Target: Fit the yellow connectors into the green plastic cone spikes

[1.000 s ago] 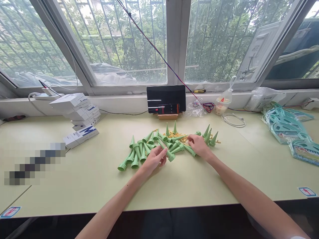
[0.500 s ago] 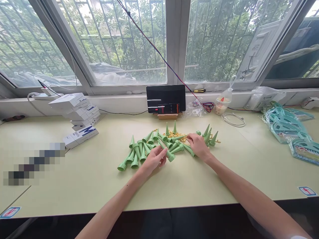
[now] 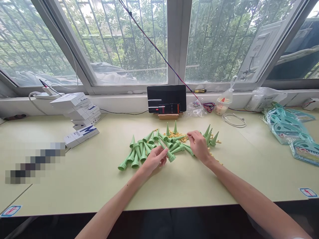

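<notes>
My left hand is closed around a green plastic cone spike, its ribbed cap end pointing toward me and to the right. Many more green cone spikes lie in a heap beside and behind that hand, and two stand upright at the back. My right hand has thumb and fingers pinched together at the edge of a pile of small yellow plastic pieces; what sits between the fingertips is too small to make out. Just right of it stand several upright green cones, with yellow bits among them.
White boxes are stacked at the left. A black screen with a phone before it leans by the window. Toward the right are a bagged cup, a white cable and wrapped teal plastic items.
My right hand has drawn slightly back from the cones and up, its fingertips still at the yellow pile. The left hand keeps the same cone spike in place.
</notes>
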Available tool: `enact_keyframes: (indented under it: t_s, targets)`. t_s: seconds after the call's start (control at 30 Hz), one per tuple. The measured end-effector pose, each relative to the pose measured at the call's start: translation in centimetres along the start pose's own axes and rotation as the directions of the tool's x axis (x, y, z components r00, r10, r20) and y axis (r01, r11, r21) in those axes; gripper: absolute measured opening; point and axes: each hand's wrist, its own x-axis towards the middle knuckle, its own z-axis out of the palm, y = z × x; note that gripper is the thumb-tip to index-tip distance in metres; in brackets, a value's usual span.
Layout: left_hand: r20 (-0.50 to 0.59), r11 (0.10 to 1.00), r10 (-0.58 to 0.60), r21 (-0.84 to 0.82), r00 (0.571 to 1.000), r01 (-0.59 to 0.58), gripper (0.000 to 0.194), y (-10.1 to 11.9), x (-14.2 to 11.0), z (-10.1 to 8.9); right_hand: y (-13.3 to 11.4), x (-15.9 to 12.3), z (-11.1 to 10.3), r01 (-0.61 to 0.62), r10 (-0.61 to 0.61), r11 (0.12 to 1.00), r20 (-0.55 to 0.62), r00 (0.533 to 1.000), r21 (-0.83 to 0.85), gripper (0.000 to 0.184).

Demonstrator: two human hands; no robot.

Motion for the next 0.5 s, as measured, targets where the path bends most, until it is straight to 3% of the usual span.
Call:
enact_keyframes:
  t_s: [0.5]
  targets:
    - [-0.012, 1.000, -0.027, 0.011, 1.000, 0.027, 0.041, -0.2, 0.1, 0.0, -2.9, -1.4, 1.0, 0.052, -0.090, 0.980, 0.197, 0.976, 0.191, 0.019]
